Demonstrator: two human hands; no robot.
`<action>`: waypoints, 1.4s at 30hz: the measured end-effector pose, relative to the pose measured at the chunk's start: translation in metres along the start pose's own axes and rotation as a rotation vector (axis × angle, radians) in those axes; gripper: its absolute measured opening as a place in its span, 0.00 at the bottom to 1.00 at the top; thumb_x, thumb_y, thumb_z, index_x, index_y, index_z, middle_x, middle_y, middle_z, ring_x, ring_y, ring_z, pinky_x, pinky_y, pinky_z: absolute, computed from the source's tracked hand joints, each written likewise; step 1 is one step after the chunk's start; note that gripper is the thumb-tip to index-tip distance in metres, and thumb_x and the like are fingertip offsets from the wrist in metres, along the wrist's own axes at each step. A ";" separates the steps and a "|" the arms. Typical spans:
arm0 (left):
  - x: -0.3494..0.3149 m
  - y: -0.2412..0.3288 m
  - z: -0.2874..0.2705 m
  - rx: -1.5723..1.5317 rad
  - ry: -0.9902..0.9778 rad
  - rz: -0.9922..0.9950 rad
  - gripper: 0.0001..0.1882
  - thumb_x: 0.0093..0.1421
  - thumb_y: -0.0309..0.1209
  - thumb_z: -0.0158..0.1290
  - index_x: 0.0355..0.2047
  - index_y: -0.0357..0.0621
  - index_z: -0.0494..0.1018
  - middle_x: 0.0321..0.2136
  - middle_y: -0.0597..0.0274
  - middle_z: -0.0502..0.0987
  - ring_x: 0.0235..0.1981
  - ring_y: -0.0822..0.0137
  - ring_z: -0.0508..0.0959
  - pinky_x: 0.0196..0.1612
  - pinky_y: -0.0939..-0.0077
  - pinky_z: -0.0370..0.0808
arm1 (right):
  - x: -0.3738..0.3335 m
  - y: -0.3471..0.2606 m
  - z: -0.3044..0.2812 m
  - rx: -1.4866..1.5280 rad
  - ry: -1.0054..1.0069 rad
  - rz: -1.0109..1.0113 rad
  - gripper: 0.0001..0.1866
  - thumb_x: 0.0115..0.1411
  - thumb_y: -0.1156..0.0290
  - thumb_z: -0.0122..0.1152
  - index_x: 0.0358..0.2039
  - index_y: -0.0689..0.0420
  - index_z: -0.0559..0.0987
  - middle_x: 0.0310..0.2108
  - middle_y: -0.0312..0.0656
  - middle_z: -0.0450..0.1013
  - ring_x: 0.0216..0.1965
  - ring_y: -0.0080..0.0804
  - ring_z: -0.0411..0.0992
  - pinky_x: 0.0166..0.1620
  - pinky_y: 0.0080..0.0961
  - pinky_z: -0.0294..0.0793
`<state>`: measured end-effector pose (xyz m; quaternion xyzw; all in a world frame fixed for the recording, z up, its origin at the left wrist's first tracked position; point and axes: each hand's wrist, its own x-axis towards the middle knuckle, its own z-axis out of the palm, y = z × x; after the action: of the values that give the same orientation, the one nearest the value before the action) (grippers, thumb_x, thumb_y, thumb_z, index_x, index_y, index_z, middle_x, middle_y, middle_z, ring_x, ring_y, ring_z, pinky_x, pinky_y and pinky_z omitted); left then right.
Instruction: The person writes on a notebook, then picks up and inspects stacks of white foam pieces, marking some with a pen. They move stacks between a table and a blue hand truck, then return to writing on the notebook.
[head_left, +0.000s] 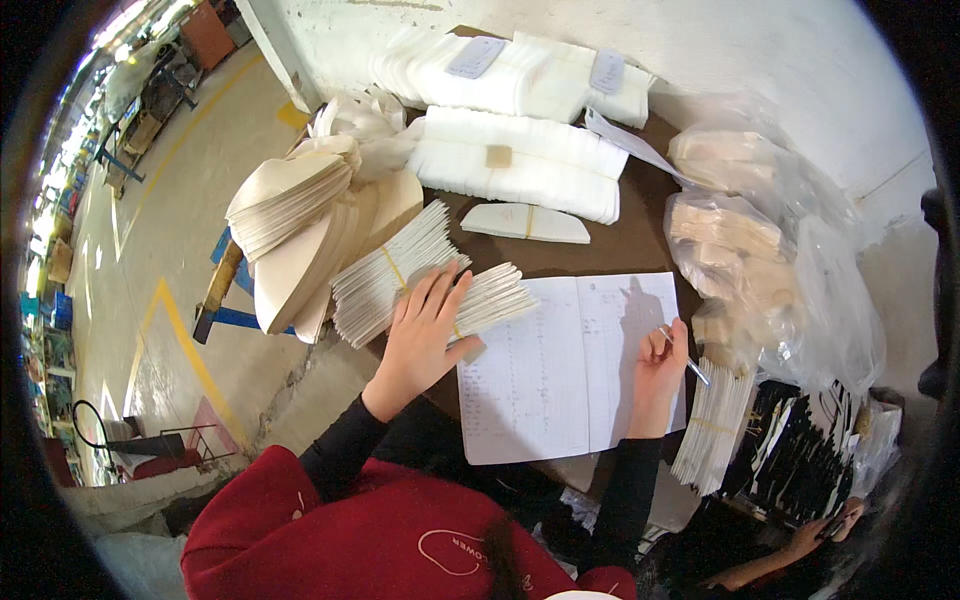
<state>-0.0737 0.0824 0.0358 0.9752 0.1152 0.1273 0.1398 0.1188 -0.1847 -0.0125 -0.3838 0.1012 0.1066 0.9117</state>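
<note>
Left hand (425,325) palm down, fingers nearly straight and slightly spread, on two banded bundles of thin white pieces: larger bundle (370,285) on its left, smaller bundle (498,298) on its right; contact clear, can't tell if it grips either. Right hand (658,368) curled closed round a pen (697,371), over the right page of an open notebook (535,400); pen slants down to the right, tip off toward the page edge; left page carries handwriting, smaller bundle overlaps its top left corner. Notebook lies flat on the brown tabletop (570,262); behind it, a short banded white stack (525,222), then long white rows (530,165); pale rounded sheets (295,205) piled left; clear bags of beige pieces (735,240) right.
</note>
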 end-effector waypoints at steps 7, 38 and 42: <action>0.003 -0.005 0.002 0.009 -0.012 0.020 0.44 0.52 0.41 0.60 0.65 0.41 0.54 0.64 0.53 0.58 0.64 0.49 0.56 0.62 0.54 0.56 | 0.008 0.001 -0.003 0.065 -0.081 0.036 0.15 0.62 0.70 0.58 0.23 0.47 0.62 0.18 0.26 0.54 0.17 0.16 0.51 0.20 0.18 0.49; 0.002 -0.002 0.010 0.037 0.132 -0.006 0.42 0.48 0.40 0.62 0.63 0.43 0.60 0.61 0.56 0.64 0.62 0.53 0.62 0.60 0.57 0.61 | 0.001 -0.001 0.005 0.072 -0.105 0.001 0.09 0.62 0.71 0.60 0.27 0.52 0.69 0.21 0.28 0.61 0.19 0.15 0.55 0.20 0.16 0.51; 0.002 -0.003 0.011 0.033 0.135 -0.013 0.41 0.48 0.40 0.62 0.62 0.42 0.61 0.61 0.56 0.65 0.62 0.53 0.63 0.59 0.57 0.61 | 0.004 0.003 0.002 0.041 -0.104 -0.059 0.11 0.60 0.73 0.61 0.27 0.51 0.67 0.20 0.28 0.60 0.18 0.14 0.55 0.19 0.16 0.50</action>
<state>-0.0689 0.0828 0.0251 0.9657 0.1328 0.1901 0.1165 0.1220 -0.1803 -0.0142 -0.3619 0.0443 0.0973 0.9261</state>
